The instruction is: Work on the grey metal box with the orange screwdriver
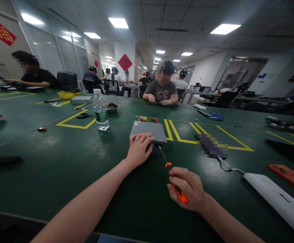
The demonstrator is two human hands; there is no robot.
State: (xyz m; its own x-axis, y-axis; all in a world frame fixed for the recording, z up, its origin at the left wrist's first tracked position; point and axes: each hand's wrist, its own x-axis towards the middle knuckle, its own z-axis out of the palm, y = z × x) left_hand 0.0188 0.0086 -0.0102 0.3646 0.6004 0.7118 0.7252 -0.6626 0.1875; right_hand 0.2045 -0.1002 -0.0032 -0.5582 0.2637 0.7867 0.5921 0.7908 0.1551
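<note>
A grey metal computer power supply [150,130] lies on the green table, with a bundle of coloured wires [148,119] at its far side. My left hand [140,148] grips its near left part, fingers bent over the top. In my right hand [187,189] is a screwdriver [178,193] with an orange and black handle, fingers closed round it. The screwdriver's thin shaft slants up and leftward to the near face of the power supply. Whether its tip sits in a screw is too small to tell.
A water bottle [101,113] stands left of the power supply, with a metal bowl [112,108] behind it. On the right lie a white power bank [275,199] with a cable and an orange phone [288,175]. A person [162,89] sits opposite.
</note>
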